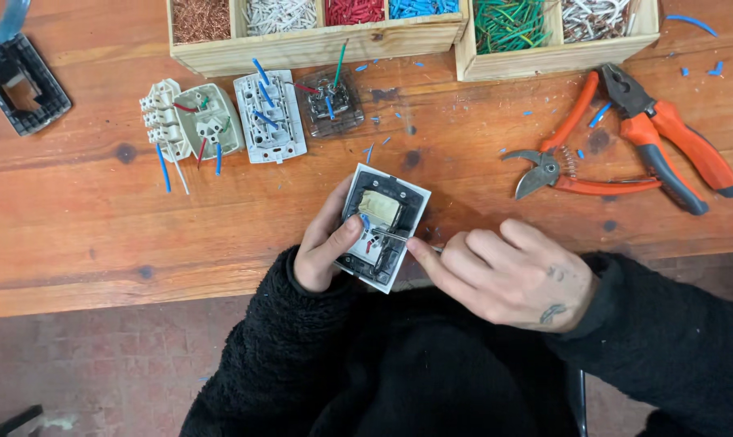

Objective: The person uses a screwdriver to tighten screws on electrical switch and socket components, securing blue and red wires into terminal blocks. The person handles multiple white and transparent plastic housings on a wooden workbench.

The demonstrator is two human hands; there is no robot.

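While your left hand [327,247] clamps the switch plate [385,212] back-up at the table [99,235] edge to steady it, your right hand [508,275] pinches a thin screwdriver [399,238] into its terminals.

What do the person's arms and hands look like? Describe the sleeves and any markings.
Both arms are covered to the wrist by black, fuzzy fleece-like sleeves. Both hands are bare, with no gloves. The right hand has small dark tattoo marks on its back, near the wrist. The left hand shows no markings, rings or watch that I can see.
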